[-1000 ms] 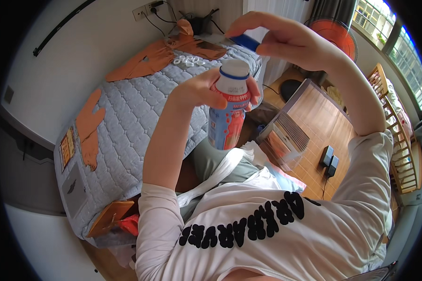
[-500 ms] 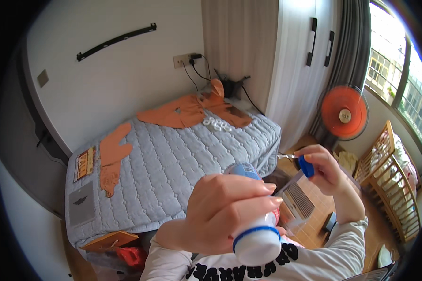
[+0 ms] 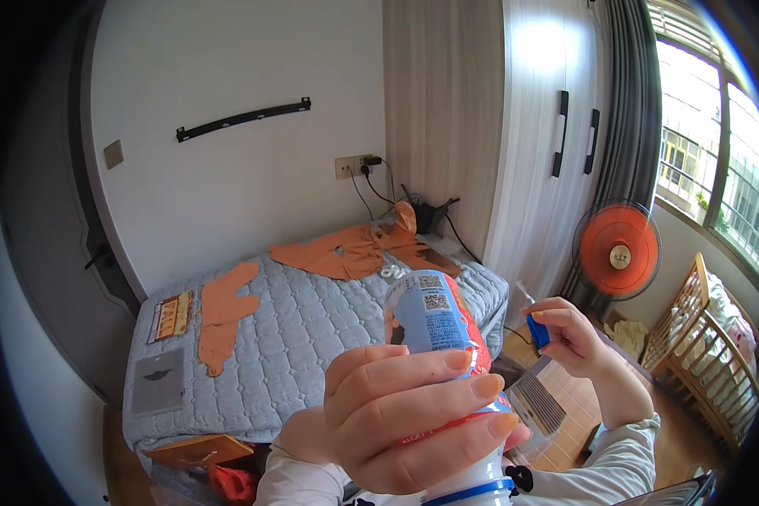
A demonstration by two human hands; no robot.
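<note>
My left hand (image 3: 422, 413) is wrapped round a bottle (image 3: 434, 325) with a blue and red label, close in front of me. The bottle is tilted, its labelled body pointing up and away. Its white neck with a blue ring shows at the lower edge; the mouth is cut off from view. To the right, my right hand (image 3: 569, 337) is raised and pinches a blue bottle cap (image 3: 537, 330). A thin pale strip (image 3: 524, 292) shows just above those fingers; I cannot make out what it is.
Beyond the bottle is a bed with a grey quilted mattress (image 3: 299, 346), bearing orange cloth pieces (image 3: 337, 255) and a grey flat panel (image 3: 158, 382). An orange fan (image 3: 617, 253) and a wooden crib (image 3: 704, 346) stand at right. A clear box (image 3: 540, 405) sits below my right hand.
The bottle has tipped so that its labelled body rises into view and its neck drops toward the lower edge. My right hand with the cap has shifted slightly. The view has tilted upward.
</note>
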